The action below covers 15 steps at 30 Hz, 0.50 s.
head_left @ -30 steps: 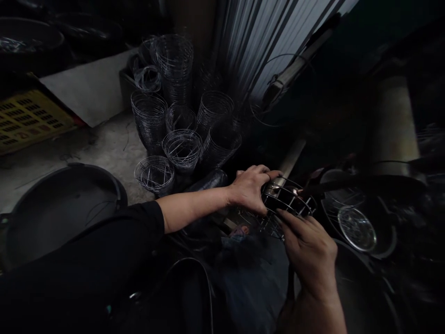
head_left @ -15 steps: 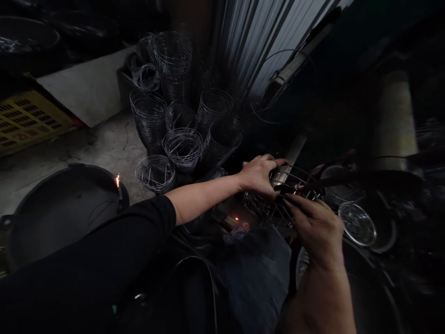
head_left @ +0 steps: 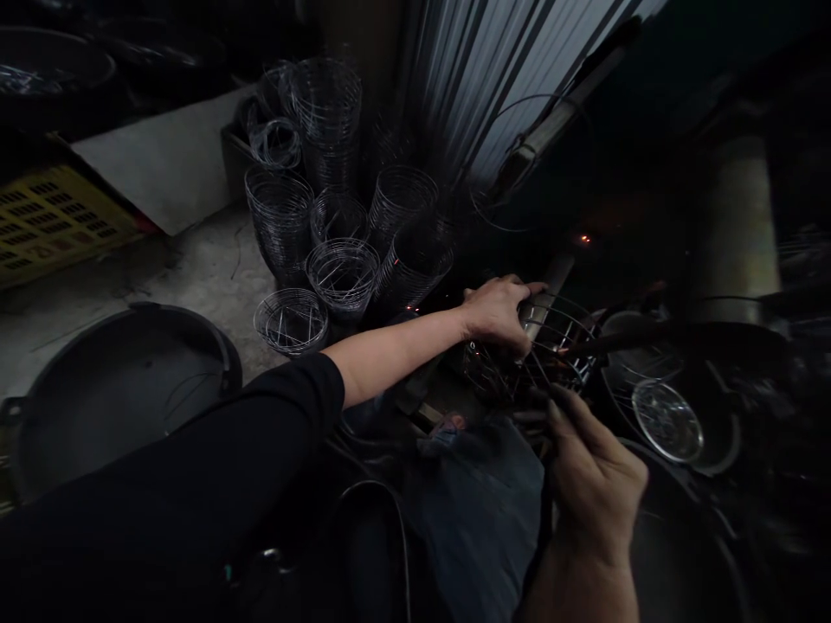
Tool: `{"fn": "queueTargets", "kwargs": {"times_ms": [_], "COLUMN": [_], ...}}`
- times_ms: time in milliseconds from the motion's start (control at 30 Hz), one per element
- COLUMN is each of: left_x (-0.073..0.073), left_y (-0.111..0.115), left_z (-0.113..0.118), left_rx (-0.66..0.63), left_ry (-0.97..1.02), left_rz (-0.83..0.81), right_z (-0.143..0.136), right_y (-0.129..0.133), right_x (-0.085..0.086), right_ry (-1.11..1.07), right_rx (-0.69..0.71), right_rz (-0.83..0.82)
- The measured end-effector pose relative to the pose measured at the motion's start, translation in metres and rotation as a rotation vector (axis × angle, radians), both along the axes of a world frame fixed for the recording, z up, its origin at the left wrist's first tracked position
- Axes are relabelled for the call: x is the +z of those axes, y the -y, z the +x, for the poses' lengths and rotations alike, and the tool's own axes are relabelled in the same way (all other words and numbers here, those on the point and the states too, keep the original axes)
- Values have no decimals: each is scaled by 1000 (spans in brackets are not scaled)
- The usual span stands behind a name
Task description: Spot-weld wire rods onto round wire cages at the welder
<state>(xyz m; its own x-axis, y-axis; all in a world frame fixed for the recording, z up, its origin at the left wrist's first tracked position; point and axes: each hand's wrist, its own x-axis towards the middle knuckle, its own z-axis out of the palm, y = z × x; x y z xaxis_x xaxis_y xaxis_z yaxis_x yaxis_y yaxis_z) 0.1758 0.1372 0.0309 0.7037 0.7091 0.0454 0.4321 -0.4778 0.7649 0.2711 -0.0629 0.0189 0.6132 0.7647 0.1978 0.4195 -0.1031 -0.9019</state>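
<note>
My left hand (head_left: 499, 313) is closed over the rim of a round wire basket (head_left: 571, 322), fingers on its far side and thumb on the near side. Nearer to me, my right hand (head_left: 597, 472) pinches a thin metal wire (head_left: 537, 372) that points up toward the basket. A dark bar (head_left: 623, 339) with a reddish tip reaches in from the right, close to the basket's wires. The basket's lower part is dark and partly hidden by my hands.
Stacks of wire baskets (head_left: 279, 216) stand on the floor ahead to the left. A wide black pan (head_left: 117, 398) lies at left, a yellow crate (head_left: 61, 216) behind it. On the right are a shiny round dish (head_left: 667, 420) and a thick post (head_left: 740, 216). Small sparks (head_left: 585, 239) glow beyond the basket.
My right hand has drawn back toward me, away from the basket, with the wire. My left hand has shifted slightly right and away. Sparks now show in other places.
</note>
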Motion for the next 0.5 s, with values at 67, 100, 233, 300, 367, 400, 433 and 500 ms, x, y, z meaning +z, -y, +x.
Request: {"fn": "queueTargets", "kwargs": {"times_ms": [67, 100, 233, 300, 367, 400, 433, 500], "left_x": [-13, -24, -76, -95, -100, -98, -94, -82], "left_y": [-5, -6, -6, -3, 3, 6, 9, 17], "left_z": [-5, -9, -25, -29, -33, -36, -41, -54], "left_rx": [-49, -70, -50, -39, -7, 22, 52, 86], "left_ry": [71, 130, 385, 479, 535, 533, 511, 434], "left_rz": [-22, -41, -326, -532, -607, -580, -521, -365], "right_z": [4, 5, 4, -2, -12, -18, -24, -35], "right_y": [9, 14, 31, 35, 35, 35, 34, 34], "right_x": [-11, -15, -17, -10, 0, 7, 15, 30], "right_ry": [-23, -20, 262, 466, 609, 659, 695, 714], "right_rx": [54, 81, 284, 414, 504, 530, 546, 574], "right_rz": [-79, -110, -195, -186, -136, -105, -69, -18]}}
